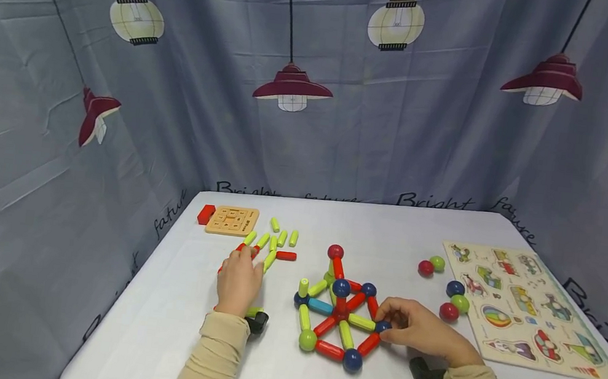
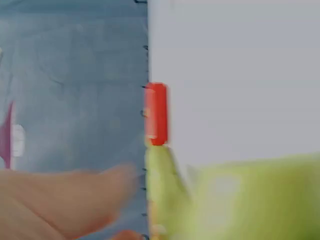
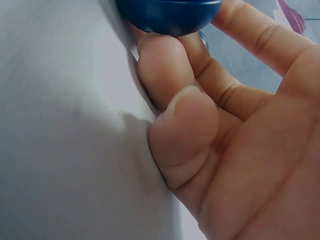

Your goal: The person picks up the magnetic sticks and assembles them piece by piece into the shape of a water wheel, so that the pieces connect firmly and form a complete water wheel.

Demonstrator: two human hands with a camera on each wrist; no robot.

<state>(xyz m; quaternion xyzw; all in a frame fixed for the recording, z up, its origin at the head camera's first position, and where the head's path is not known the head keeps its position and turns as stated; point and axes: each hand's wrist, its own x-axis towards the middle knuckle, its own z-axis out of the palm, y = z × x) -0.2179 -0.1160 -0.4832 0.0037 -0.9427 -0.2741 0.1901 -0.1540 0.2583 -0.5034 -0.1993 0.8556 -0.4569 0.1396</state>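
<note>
On the white desk (image 1: 400,230) stands a structure of magnetic rods and balls (image 1: 338,307), a flat wheel of red, green and light-blue rods joined by dark blue and green balls, with a red ball (image 1: 336,251) raised on a rod at its far side. The right hand (image 1: 417,331) lies at the structure's right edge, its fingers curled round a dark blue ball (image 1: 382,326) on the rim; the right wrist view shows fingertips (image 3: 165,70) pressed against the underside of that ball (image 3: 167,15), with the desk surface just beside them. The left hand (image 1: 238,281) rests palm-down on the desk to the left of the structure, well apart from it, over the near end of a loose scatter of yellow-green rods (image 1: 276,242) and red rods (image 1: 286,255). Whether it grips any of them, I cannot tell: the head view hides the fingers' undersides, and the left wrist view is blurred, showing only a red rod (image 2: 156,114), a green one (image 2: 240,200) close to the lens and part of the hand (image 2: 65,200).

Behind the rods lie a wooden square board (image 1: 233,220) and a red block (image 1: 205,214) touching its left side. To the right of the structure sit 5 loose balls (image 1: 451,291) in red, green and blue, and beyond them a wooden peg puzzle (image 1: 530,309) with pictures.
</note>
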